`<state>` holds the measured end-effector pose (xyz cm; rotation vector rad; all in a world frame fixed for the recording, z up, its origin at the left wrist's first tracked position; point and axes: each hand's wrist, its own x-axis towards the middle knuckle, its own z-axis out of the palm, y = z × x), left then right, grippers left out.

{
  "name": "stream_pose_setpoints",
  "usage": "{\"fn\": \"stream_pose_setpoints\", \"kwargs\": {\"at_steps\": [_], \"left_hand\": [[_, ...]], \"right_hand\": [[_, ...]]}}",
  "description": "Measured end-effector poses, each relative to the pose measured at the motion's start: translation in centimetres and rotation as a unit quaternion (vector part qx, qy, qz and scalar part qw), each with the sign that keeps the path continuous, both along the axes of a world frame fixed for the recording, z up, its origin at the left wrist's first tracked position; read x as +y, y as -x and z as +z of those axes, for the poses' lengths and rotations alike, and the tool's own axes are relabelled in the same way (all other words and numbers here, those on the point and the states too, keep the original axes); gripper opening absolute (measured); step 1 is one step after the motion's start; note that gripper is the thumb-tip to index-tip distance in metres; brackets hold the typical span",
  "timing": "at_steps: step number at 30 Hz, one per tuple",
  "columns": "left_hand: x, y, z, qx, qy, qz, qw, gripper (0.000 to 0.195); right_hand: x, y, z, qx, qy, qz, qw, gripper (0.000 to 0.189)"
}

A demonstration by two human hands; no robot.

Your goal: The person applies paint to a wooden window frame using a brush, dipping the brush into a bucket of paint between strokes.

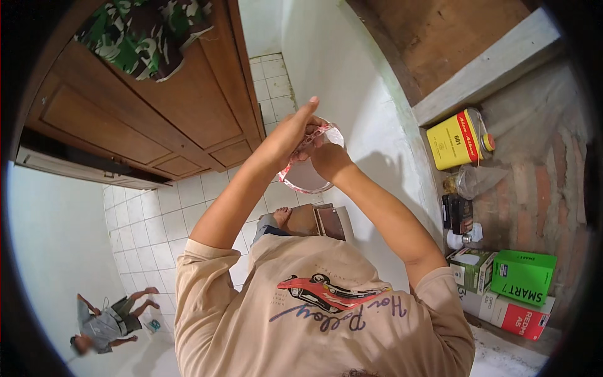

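Observation:
Out in front of my chest, a round, hoop-like thing with a red-and-white patterned rim (306,191) is between my hands. My left hand (297,134) is on its upper left part, thumb raised and the other fingers curled at the patterned edge. Just right of those fingers, my right hand (330,160) overlaps the round thing, back of the hand towards the camera. Its fingertips are hidden, so its hold cannot be made out. A whitish, shiny part (334,136) shows above my right hand. Whether the round thing has a solid bottom cannot be told.
Wooden cabinet (155,113) with camouflage cloth (150,37) at upper left. A ledge at right bears a yellow can (452,141), a light bulb (457,239) and a green box (523,278). Below my hands is a brown wooden piece (301,220). Another person (110,323) is at lower left.

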<state>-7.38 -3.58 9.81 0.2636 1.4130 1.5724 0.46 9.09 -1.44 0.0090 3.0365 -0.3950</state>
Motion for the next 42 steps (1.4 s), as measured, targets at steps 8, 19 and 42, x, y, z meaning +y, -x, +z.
{"fn": "stream_pose_setpoints", "kwargs": {"at_steps": [8,19,42], "left_hand": [[-1.1,-1.0,-1.1,0.030,0.040,0.033,0.998,0.069],[-1.8,-1.7,-1.2,0.053,0.056,0.027,0.997,0.066],[0.9,-2.5,-0.7,0.031,0.022,-0.034,0.999,0.055]], "right_hand": [[-1.4,0.0,1.7,-0.135,0.079,0.084,0.984,0.026],[-1.5,-0.1,2.2,-0.202,0.040,0.164,0.965,0.026],[0.1,-2.1,-0.3,-0.104,0.041,0.014,0.994,0.025]]}}
